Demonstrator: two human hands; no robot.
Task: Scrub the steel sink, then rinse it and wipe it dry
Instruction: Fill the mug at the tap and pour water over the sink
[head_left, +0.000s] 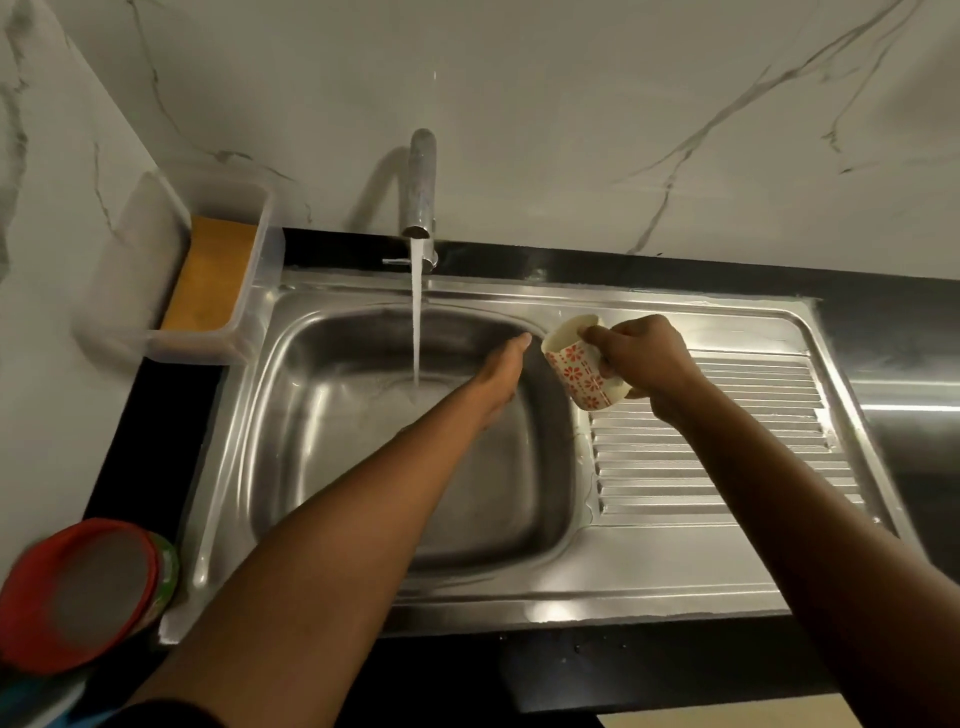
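Head view: the steel sink (467, 597) is set into a black desk (883, 332), basin on the left and ribbed drainboard (717, 467) on the right. The faucet (422, 187) pours a stream of water (415, 322) into the basin. The left hand (501, 374) reaches over the basin, its fingers (519, 345) straight and released, tips at the far right corner. The right hand (641, 358) grips a red-flowered cup (579, 371), tilted with its mouth toward the faucet, above the edge between basin and drainboard. A clear plastic tub (249, 291) stands left of the sink; a red-lidded jar (78, 592) sits nearer.
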